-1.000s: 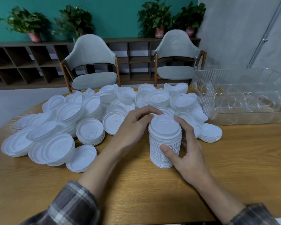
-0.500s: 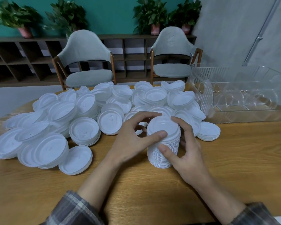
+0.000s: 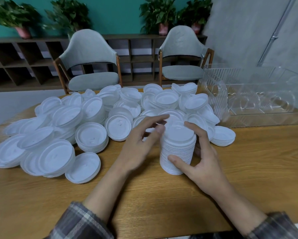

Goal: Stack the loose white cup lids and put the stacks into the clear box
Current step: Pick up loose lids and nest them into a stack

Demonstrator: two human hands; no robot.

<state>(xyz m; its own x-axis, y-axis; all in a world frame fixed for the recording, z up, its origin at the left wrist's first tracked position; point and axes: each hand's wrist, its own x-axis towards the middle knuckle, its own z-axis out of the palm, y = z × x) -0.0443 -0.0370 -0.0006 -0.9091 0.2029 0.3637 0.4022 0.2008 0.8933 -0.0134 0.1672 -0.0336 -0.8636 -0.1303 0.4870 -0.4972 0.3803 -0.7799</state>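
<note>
Head view: a tall lid stack (image 3: 178, 147) stands on the desk (image 3: 256, 178), just before the heap of loose lids (image 3: 91, 135).
The right hand (image 3: 203, 164) grips the stack, thumb in front, fingers behind. The left hand (image 3: 141, 144), blurred, hangs loose-fingered beside its top, holding nothing. The clear box (image 3: 258, 116) sits at the desk's far right.

Right of the tall lid stack (image 3: 178, 147) bare tabletop (image 3: 256, 161) is left; behind and leftward, loose lids (image 3: 91, 118) are heaped.
</note>
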